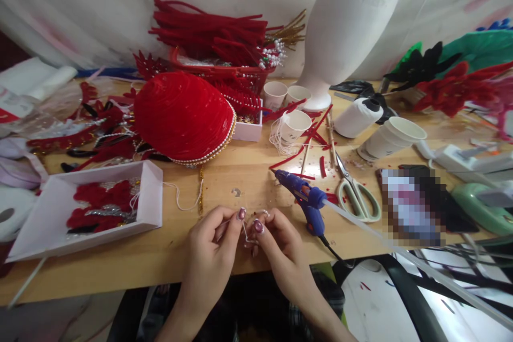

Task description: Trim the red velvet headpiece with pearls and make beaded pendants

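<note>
Both my hands meet at the table's front edge, thumbs up and fingertips nearly touching. My left hand (216, 243) pinches a thin white thread (244, 228) between thumb and fingers. In my right hand (282, 240) the fingers are curled round a small strand of white beads (262, 214), partly hidden by the fingers. The thread runs between the two thumbs. Just right of my right hand lies a blue glue gun (306, 200) with a long clear glue stick in its back. A red domed hat (184, 117) with a beaded rim sits beyond my left hand.
On the left stands a white box (150, 192) with red flowers. Green-handled scissors (358, 197), a phone (412, 206) and a thread spool (358, 117) lie right. Paper cups (294, 125) and a white mannequin head (348, 21) stand behind. A red basket (224, 69) holds red stems.
</note>
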Available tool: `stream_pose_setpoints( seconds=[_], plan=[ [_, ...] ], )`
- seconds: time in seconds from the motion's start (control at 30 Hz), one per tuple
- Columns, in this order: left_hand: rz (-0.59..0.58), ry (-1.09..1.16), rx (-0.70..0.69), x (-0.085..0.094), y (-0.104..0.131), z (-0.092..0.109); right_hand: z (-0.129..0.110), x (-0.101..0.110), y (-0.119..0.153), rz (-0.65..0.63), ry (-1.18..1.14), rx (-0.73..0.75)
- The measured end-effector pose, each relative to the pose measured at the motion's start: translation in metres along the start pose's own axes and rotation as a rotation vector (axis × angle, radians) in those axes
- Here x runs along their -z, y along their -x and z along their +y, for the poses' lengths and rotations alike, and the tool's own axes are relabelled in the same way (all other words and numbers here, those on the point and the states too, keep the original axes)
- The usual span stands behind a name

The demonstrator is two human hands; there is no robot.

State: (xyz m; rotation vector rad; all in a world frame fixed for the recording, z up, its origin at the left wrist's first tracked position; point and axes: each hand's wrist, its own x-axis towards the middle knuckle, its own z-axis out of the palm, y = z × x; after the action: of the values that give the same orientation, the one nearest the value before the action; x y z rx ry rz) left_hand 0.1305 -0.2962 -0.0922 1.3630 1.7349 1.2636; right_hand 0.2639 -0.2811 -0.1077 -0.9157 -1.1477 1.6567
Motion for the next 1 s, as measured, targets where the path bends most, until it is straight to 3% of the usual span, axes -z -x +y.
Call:
stream_pose_setpoints(
  seconds=[0.3,0.57,0.87,1.0],
  plan=[
    [-0.153,0.201,0.201,-0.0019,-0.0001,-0.0049,0.0018,0.0047,-0.0059,-0.078,-0.331,-0.013],
    [-0.126,0.252,0.16,0.0005,-0.0046,0.0026,-0.0007,0.0068,-0.0056,-0.099,-0.322,0.011],
    [-0.066,0.139,0.036,-0.0005,-0.0022,0.0008,-0.0035,0.0059,-0.0059,-0.128,-0.247,0.001],
    [-0.025,0.107,-0.014,0.0019,-0.0014,0.0012,-0.004,0.0044,-0.0046,-0.065,-0.17,-0.004]
  ],
)
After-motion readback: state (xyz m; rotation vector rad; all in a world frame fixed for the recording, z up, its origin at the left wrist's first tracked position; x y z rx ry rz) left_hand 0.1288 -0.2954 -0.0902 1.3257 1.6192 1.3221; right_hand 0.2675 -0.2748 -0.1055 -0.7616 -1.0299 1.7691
